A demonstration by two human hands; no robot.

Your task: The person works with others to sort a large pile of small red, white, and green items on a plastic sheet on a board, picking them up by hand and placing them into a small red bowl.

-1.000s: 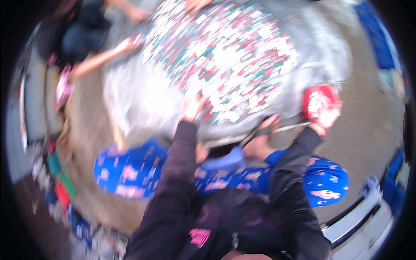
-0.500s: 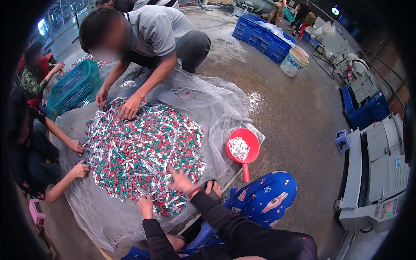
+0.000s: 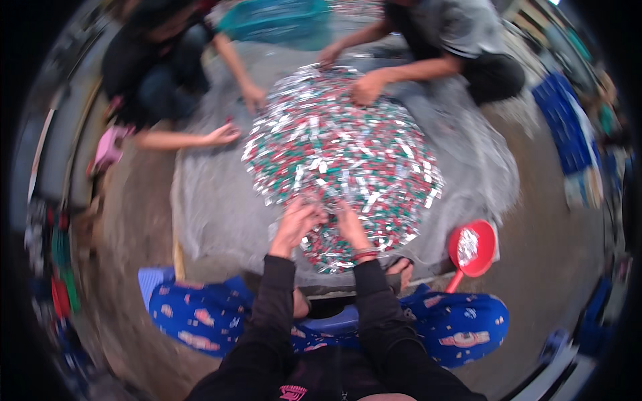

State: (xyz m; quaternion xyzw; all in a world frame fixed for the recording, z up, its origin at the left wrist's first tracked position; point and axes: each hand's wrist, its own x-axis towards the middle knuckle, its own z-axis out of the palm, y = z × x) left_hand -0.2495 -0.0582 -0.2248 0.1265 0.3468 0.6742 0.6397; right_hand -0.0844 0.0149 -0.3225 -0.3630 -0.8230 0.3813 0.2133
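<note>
A wide heap of small red, green and white pieces, mixed with long white and clear clip-like pieces, lies on a pale mesh sheet. At its near edge, my left hand has bent fingers among the pieces. Close beside it, my right hand, with a red band at the wrist, reaches into the heap. Motion blur smears the fingers of both hands, and whether they hold any pieces cannot be made out. A red long-handled scoop with white pieces inside rests to the right.
Across the heap, a co-worker in a grey shirt has both hands at its far edge. On the left squats another co-worker in dark clothes. A teal basket is behind, blue crates far right, a pink stool left.
The view has swung left, bringing the heap ahead of me. My hands have come closer together at its near edge. The left co-worker's near hand has drawn back from the heap.
</note>
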